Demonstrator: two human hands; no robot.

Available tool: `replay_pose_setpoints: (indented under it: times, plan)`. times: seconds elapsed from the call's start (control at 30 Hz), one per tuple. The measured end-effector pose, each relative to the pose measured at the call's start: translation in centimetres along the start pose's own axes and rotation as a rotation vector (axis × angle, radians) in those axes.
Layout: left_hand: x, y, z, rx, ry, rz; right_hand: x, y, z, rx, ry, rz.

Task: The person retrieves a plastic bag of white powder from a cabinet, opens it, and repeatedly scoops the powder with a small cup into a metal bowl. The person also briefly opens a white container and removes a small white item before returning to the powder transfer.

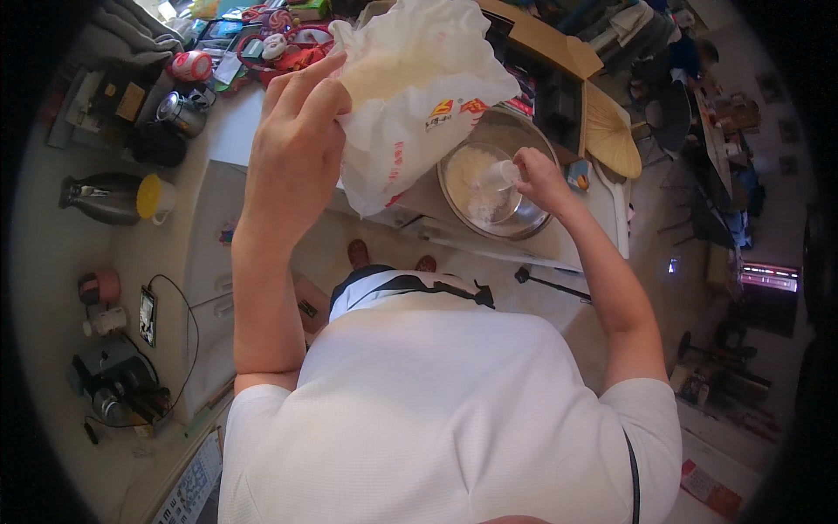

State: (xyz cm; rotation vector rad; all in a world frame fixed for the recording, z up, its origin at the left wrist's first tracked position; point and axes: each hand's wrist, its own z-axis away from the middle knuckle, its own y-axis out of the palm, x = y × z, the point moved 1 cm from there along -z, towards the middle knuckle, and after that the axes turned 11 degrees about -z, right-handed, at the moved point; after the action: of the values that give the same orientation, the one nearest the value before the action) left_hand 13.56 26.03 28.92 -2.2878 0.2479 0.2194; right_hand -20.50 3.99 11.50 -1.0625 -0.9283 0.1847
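My left hand grips the edge of a white bag with red print, held up at the top middle; something pale yellowish shows inside its mouth. To the right, my right hand has its fingers closed on a small clear plastic cup, tilted over a round steel bowl. Inside the bowl lies white flour-like powder, with some of it right below the cup. The bag hangs over the bowl's left side and hides part of its rim.
An open cardboard box stands behind the bowl, and a straw hand fan lies to its right. Packets and a red can crowd the far left. A black jug and a yellow-topped mug sit at left.
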Motion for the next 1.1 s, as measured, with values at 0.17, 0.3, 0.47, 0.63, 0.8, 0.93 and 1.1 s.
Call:
replay_pose_setpoints:
  times: [0.17, 0.3, 0.47, 0.63, 0.8, 0.93, 1.1]
  plan:
    - [0.1, 0.1, -0.2, 0.01, -0.008, -0.01, 1.4, 0.5, 0.9, -0.131, -0.069, 0.065]
    - [0.3, 0.2, -0.2, 0.005, -0.002, -0.014, 1.9, 0.8, -0.2, -0.042, 0.018, 0.007]
    - [0.3, 0.1, -0.2, 0.006, 0.0, 0.001, 0.1, 1.3, 0.1, -0.052, -0.05, 0.004]
    - [0.4, 0.2, 0.0, -0.001, -0.008, 0.008, 1.7, -1.3, 1.9, -0.112, -0.019, 0.016]
    - [0.3, 0.2, -0.1, -0.004, 0.003, 0.001, 3.1, -2.3, 2.6, -0.134, -0.077, 0.312]
    - [0.2, 0.3, -0.5, 0.011, 0.012, 0.003, 1.8, -1.4, 1.3, -0.23, -0.149, 0.456]
    - [0.3, 0.3, -0.5, 0.017, 0.017, 0.013, -1.7, 0.7, 0.4, -0.183, -0.165, 0.608]
